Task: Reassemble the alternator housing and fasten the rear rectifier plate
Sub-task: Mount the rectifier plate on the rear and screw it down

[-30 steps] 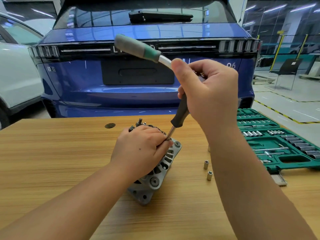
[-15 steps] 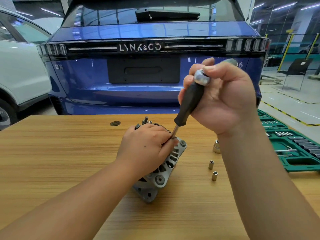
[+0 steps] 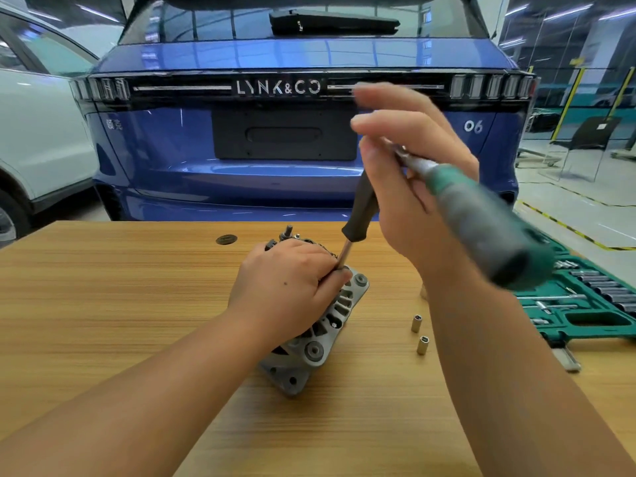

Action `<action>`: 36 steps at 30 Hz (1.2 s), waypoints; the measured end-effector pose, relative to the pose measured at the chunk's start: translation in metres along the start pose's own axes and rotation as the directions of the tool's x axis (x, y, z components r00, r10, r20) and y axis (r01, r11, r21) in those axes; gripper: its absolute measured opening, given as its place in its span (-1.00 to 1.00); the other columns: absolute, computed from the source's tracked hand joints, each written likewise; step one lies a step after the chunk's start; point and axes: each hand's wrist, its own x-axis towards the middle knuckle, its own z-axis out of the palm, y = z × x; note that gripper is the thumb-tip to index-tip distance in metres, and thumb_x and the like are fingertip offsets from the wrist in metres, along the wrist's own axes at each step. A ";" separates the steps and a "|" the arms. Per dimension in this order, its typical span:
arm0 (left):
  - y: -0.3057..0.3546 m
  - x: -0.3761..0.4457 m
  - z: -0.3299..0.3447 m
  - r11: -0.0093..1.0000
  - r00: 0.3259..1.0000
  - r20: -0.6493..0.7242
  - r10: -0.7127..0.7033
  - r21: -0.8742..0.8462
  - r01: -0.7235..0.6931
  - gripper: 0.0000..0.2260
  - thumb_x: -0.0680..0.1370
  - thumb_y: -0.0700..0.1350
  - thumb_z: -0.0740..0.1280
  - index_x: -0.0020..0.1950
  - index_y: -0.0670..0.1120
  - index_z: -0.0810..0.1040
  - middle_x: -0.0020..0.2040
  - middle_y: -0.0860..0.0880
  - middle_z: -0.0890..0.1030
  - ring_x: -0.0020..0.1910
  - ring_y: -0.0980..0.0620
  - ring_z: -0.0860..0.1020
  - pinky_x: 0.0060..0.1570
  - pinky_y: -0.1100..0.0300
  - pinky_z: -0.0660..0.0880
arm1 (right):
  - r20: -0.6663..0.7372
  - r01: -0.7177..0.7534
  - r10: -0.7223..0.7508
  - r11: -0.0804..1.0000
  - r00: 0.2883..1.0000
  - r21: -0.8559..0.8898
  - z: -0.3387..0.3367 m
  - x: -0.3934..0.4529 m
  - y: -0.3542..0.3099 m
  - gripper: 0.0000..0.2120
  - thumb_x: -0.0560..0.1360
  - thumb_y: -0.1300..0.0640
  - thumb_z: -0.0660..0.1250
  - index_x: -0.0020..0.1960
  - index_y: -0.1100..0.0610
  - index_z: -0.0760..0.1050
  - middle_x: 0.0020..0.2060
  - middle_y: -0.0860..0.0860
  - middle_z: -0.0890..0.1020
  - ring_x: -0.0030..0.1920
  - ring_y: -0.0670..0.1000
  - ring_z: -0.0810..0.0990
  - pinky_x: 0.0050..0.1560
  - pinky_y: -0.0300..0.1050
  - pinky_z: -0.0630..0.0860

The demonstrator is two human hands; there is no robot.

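A blue car (image 3: pixel 241 139) fills the background well beyond the fingers, its tailgate lettered LYNK&CO, and a white car (image 3: pixel 38 132) is seen at the far left. The wooden table (image 3: pixel 103 304) spreads beneath both hands. A green socket case (image 3: pixel 592 304), lined with sockets, lies on the table to the right of the right hand's fingers and is partly hidden by the blurred tool handle.

The alternator (image 3: pixel 320 335) is laid on the table near the middle, directly under the left hand (image 3: pixel 289 287), whose fingers are curled over its upper part and clamped on it; the ribbed grey housing shows below and to the right of those fingers. The ratchet (image 3: pixel 481 215), with a green and grey handle, is gripped by the right hand (image 3: pixel 413 187) above the alternator; the handle is blurred with motion and points right, away from the fingers. The upper fingers of that hand appear partly extended and blurred. A black extension (image 3: pixel 361 208) runs down from these fingers, and its metal tip is met by the left fingertips (image 3: pixel 339 273) at the alternator's top edge.

Two small sockets (image 3: pixel 419 333) stand upright on the table, just right of the alternator and below the right forearm. A dark round grommet (image 3: pixel 226 239) is set in the table beyond the left hand.
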 end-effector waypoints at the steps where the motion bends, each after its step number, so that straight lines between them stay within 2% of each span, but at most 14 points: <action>1: 0.001 -0.001 0.000 1.000 0.999 -0.038 0.003 -0.025 -0.004 -0.67 0.59 0.23 0.06 -0.28 0.16 0.44 -0.33 0.24 0.39 -0.25 0.17 0.42 -0.21 0.15 0.26 | 0.074 -0.002 0.003 1.000 0.997 -0.017 -0.003 0.003 -0.004 -0.76 0.54 0.49 0.26 0.08 0.26 0.57 0.10 0.24 0.58 0.10 0.17 0.60 0.13 -0.10 0.51; 4: 0.002 -0.001 -0.004 0.998 0.997 -0.078 -0.012 -0.056 0.008 -0.70 0.57 0.21 0.10 -0.34 0.19 0.29 -0.39 0.25 0.33 -0.33 0.26 0.38 -0.24 0.17 0.27 | 0.357 -0.215 0.147 0.964 0.922 0.159 -0.018 0.013 -0.011 -0.61 0.44 0.48 0.21 0.09 0.07 0.51 0.08 0.09 0.48 0.07 0.19 0.56 0.12 -0.07 0.51; 7: -0.001 0.001 -0.001 1.000 0.997 0.070 -0.029 0.004 0.029 -0.52 0.58 0.29 -0.06 -0.09 0.13 0.60 -0.08 0.22 0.60 0.03 0.17 0.53 0.03 0.10 0.34 | 0.502 -0.436 0.231 0.833 0.834 0.340 -0.040 0.015 -0.009 -0.53 0.40 0.47 0.17 0.18 0.07 0.49 0.10 0.08 0.45 0.14 0.26 0.52 0.18 -0.04 0.49; 10: 0.000 0.001 -0.003 1.000 0.998 0.060 -0.011 -0.011 0.012 -0.52 0.58 0.29 -0.03 0.02 0.16 0.66 0.02 0.22 0.64 0.10 0.15 0.53 0.09 0.07 0.33 | 0.523 -0.535 0.263 0.694 0.811 0.482 -0.055 0.011 -0.006 -0.49 0.29 0.57 0.12 0.10 0.23 0.58 0.01 0.15 0.49 0.06 0.37 0.49 0.14 0.30 0.45; 13: 0.001 0.000 -0.001 0.999 0.999 -0.017 0.038 0.004 -0.038 -0.57 0.61 0.24 0.04 0.00 0.14 0.69 -0.03 0.21 0.65 0.04 0.12 0.59 -0.02 0.08 0.36 | 0.463 -0.590 0.383 0.647 0.800 0.484 -0.060 0.011 -0.006 -0.53 0.22 0.56 0.12 -0.05 0.26 0.65 -0.12 0.23 0.56 -0.05 0.25 0.58 -0.02 0.13 0.53; 17: -0.001 0.002 0.000 1.000 0.999 0.049 0.024 0.007 -0.024 -0.54 0.61 0.28 0.00 0.08 0.18 0.66 -0.02 0.25 0.60 0.04 0.17 0.52 -0.10 0.12 0.29 | 0.232 -0.582 0.546 0.802 0.805 0.134 -0.045 0.015 -0.016 -0.96 0.35 0.16 0.54 -0.22 0.11 0.69 -0.35 0.20 0.65 -0.27 0.34 0.64 -0.27 0.30 0.58; 20: -0.002 0.001 0.001 1.000 0.999 0.042 0.030 0.006 -0.030 -0.54 0.59 0.30 0.01 0.08 0.19 0.67 -0.04 0.28 0.57 0.05 0.19 0.51 -0.09 0.13 0.28 | 0.040 -0.649 0.647 0.758 0.761 0.064 -0.033 0.017 -0.020 -0.83 0.50 0.04 0.47 -0.19 0.11 0.64 -0.46 -0.01 0.62 -0.40 0.04 0.67 -0.32 0.09 0.63; 22: -0.001 0.001 0.001 0.999 0.999 0.017 0.033 0.002 -0.033 -0.55 0.59 0.29 0.03 0.05 0.18 0.68 -0.02 0.25 0.62 0.05 0.16 0.54 -0.10 0.13 0.30 | 0.063 -0.745 0.762 0.606 0.644 0.277 -0.032 0.022 -0.020 -0.90 0.60 0.14 0.35 -0.03 0.15 0.60 -0.41 0.02 0.66 -0.41 0.01 0.63 -0.30 -0.03 0.64; 25: -0.001 0.001 0.001 0.999 0.999 0.020 0.031 0.023 -0.031 -0.56 0.59 0.28 0.03 0.03 0.18 0.67 -0.02 0.24 0.63 0.03 0.15 0.54 -0.12 0.13 0.29 | 0.227 -0.758 0.868 0.226 0.442 0.611 -0.029 0.025 -0.017 -0.84 0.66 0.15 0.19 0.04 0.21 0.50 -0.43 -0.01 0.54 -0.46 -0.04 0.45 -0.23 -0.07 0.50; 28: -0.001 0.001 -0.001 0.999 0.999 0.047 0.016 0.042 -0.018 -0.54 0.60 0.29 -0.01 0.04 0.18 0.66 -0.02 0.23 0.61 0.01 0.17 0.52 -0.12 0.13 0.28 | 0.310 -0.637 0.874 -0.001 0.374 0.771 -0.022 0.025 -0.015 -0.91 0.60 0.10 0.23 0.03 0.12 0.43 -0.38 -0.06 0.49 -0.44 -0.07 0.40 -0.15 -0.08 0.36; 30: 0.000 0.001 -0.002 0.999 0.999 0.048 0.007 0.031 -0.009 -0.52 0.60 0.28 -0.04 0.02 0.16 0.66 -0.03 0.22 0.61 0.00 0.17 0.52 -0.13 0.13 0.26 | 0.315 -0.512 0.851 -0.063 0.421 0.856 -0.018 0.023 -0.012 -0.89 0.43 0.15 0.32 -0.08 0.10 0.41 -0.37 -0.05 0.45 -0.39 -0.05 0.41 -0.12 -0.07 0.33; 33: -0.001 0.001 -0.002 1.000 0.999 0.046 -0.001 0.019 0.000 -0.48 0.58 0.30 -0.09 -0.04 0.15 0.63 -0.05 0.21 0.62 0.00 0.16 0.53 -0.09 0.13 0.29 | 0.377 -0.386 0.633 -0.131 0.676 0.913 -0.008 0.009 -0.004 -0.80 0.34 0.26 0.43 -0.09 0.08 0.51 -0.24 -0.02 0.52 -0.19 0.01 0.50 0.01 -0.01 0.44; 34: -0.002 0.001 -0.002 1.000 0.999 0.047 -0.006 0.008 0.006 -0.49 0.58 0.30 -0.09 -0.08 0.14 0.61 -0.06 0.20 0.62 -0.01 0.16 0.53 -0.07 0.12 0.31 | 0.368 -0.399 0.540 -0.064 0.757 0.915 -0.002 0.003 -0.002 -0.83 0.39 0.26 0.44 -0.07 0.07 0.57 -0.17 0.01 0.56 -0.11 0.04 0.54 0.04 0.02 0.49; 36: -0.003 0.001 -0.002 0.999 0.998 0.051 -0.033 -0.027 0.035 -0.57 0.58 0.30 -0.06 -0.15 0.16 0.53 -0.12 0.20 0.59 -0.04 0.16 0.52 -0.05 0.11 0.32 | 0.306 -0.465 0.486 0.248 0.819 0.850 0.005 -0.004 0.002 -0.83 0.49 0.24 0.38 0.06 0.07 0.62 -0.02 0.06 0.62 0.01 0.10 0.59 0.03 0.06 0.57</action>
